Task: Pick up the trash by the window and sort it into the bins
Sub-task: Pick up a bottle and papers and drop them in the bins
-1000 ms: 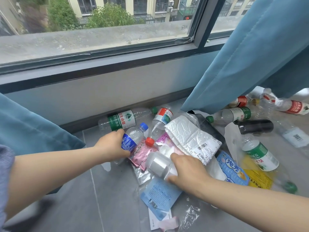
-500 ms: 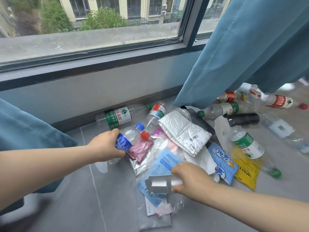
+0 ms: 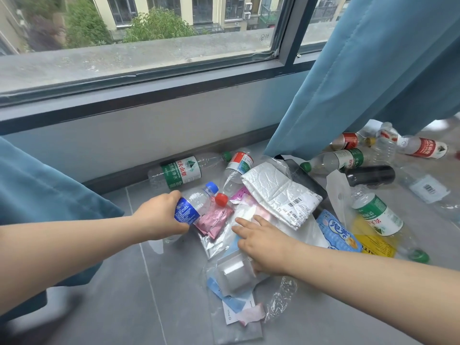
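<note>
Trash lies on the grey floor under the window. My left hand (image 3: 161,216) is closed around a small clear bottle with a blue label and blue cap (image 3: 190,207), low over the floor. My right hand (image 3: 263,242) reaches forward with fingers spread, its tips on a clear plastic wrapper (image 3: 245,216). A flattened silver carton (image 3: 234,272) lies on blue paper (image 3: 231,298) right beside the heel of that hand. A pink sachet (image 3: 214,219) and a red-capped bottle (image 3: 236,168) lie between my hands. No bins are in view.
A white padded mailer (image 3: 278,190), a blue snack bag (image 3: 339,232), a yellow wrapper (image 3: 378,246), a dark bottle (image 3: 371,175) and several green- and red-labelled bottles (image 3: 183,171) cover the floor to the right. Blue curtains (image 3: 361,83) hang on both sides.
My right hand has let the silver carton down onto the blue paper and stretched its fingers forward onto the clear wrapper. My left hand keeps its hold on the blue-label bottle.
</note>
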Demonstrator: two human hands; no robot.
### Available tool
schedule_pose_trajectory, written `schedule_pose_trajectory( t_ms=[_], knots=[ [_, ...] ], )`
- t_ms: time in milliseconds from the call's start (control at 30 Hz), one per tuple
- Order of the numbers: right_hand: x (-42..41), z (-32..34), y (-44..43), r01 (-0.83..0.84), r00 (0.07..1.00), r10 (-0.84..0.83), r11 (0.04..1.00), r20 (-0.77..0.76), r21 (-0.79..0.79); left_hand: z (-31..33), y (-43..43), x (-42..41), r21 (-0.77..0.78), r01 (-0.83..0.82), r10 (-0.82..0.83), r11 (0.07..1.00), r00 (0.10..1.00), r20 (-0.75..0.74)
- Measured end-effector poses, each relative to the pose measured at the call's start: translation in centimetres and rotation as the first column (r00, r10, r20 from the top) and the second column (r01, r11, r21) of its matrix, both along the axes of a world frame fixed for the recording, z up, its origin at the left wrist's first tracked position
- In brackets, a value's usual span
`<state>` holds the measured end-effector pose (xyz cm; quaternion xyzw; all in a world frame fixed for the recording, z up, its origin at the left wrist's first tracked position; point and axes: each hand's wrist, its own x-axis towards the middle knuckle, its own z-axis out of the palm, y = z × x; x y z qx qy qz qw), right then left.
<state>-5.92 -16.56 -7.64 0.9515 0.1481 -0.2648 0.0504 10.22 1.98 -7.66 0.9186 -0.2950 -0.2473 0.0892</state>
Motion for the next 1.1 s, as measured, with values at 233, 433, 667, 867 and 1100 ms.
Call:
schedule_pose_trajectory(
  t_ms=[233, 433, 667, 867, 1100],
  knots=[
    [-0.4, -0.5, -0.7, 0.005, 0.996, -0.009, 0.999, 0.088, 0.046, 0.0, 0.1, 0.2, 0.000, 0.002, -0.002, 1.000, 1.000, -0.004],
    [-2.0, 0.4, -0.5, 0.140, 0.983, -0.155, 0.979, 0.094, 0.150, 0.1, 0.0, 0.1, -0.002, 0.021, -0.021, 1.000, 1.000, 0.004],
    [-0.8, 0.8, -2.0, 0.278, 0.960, -0.279, 0.938, -0.024, 0.209, 0.1, -0.1, 0.1, -0.006, 0.016, -0.016, 1.000, 1.000, 0.005],
    [0.1, 1.1, -4.2, 0.657, 0.710, -0.704, 0.644, -0.034, 0.392, 0.3, -0.1, 0.3, -0.005, -0.004, 0.004, 1.000, 1.000, 0.001],
    [-0.1, 0.5, -4.5, 0.691, 0.685, -0.728, 0.643, -0.015, 0.329, 0.4, -0.2, 0.4, -0.012, -0.012, 0.012, 1.000, 1.000, 0.005]
  ],
)
